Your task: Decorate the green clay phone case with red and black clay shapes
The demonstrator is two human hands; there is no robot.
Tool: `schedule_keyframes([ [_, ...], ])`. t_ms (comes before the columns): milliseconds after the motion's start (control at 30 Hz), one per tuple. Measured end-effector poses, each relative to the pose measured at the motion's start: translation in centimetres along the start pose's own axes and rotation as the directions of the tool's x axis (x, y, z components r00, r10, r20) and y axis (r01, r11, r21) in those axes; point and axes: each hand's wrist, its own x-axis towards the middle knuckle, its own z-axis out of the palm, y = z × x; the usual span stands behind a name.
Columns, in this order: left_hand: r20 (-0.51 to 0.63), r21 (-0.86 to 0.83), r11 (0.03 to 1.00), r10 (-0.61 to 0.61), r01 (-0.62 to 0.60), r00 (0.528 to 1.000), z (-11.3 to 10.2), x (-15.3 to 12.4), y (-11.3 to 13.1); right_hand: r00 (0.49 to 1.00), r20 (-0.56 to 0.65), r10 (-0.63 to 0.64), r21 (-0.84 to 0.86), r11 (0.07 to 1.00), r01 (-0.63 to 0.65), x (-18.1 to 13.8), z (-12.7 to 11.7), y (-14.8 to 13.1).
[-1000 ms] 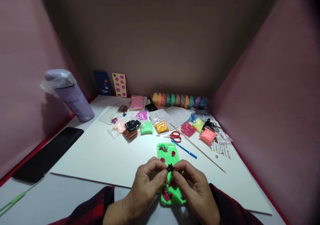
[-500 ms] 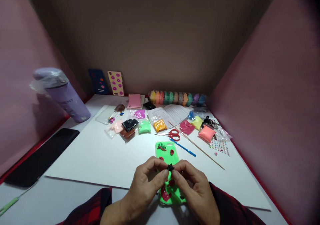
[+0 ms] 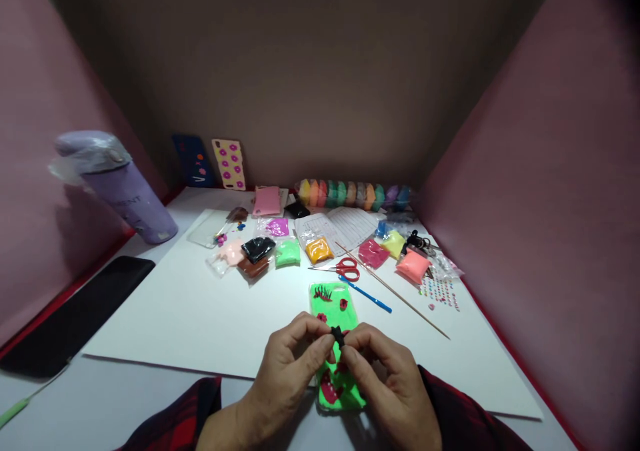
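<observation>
Both hands meet low in the middle of the view over a bright green phone case with red and black clay shapes on it. My left hand and my right hand pinch a small black clay piece between their thumbs and forefingers, just above the case. The lower half of the case is partly hidden by my fingers. The case lies on a large white sheet.
Small bags of coloured clay, red scissors, a blue tool and a long wooden skewer lie beyond the case. A row of clay packs, sticker gems, a purple bottle, a black pad and pink partitions surround them.
The black clay piece has been turned or squeezed between the fingertips and looks narrower. The hands have stayed over the case, and the view has drifted slightly.
</observation>
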Motion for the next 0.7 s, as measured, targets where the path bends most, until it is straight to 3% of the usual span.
schedule_keyframes([
  [133, 0.005, -0.024, 1.000, -0.001, 0.001, 1.000, -0.2, 0.1, -0.2, 1.000, 0.011, -0.008, -0.003, 1.000, 0.008, 0.0, 0.0, 0.0],
  [367, 0.090, -0.063, 0.997, -0.037, 0.043, 0.995, -0.3, 0.0, -0.3, 0.993, -0.110, -0.030, 0.088, 0.995, 0.040, 0.5, -0.4, -0.8],
  [700, 0.155, 0.058, 0.998, -0.032, 0.023, 0.987, -0.5, -0.1, 0.1, 1.000, -0.014, -0.028, 0.175, 0.984, 0.030, 0.7, -1.0, -0.7],
])
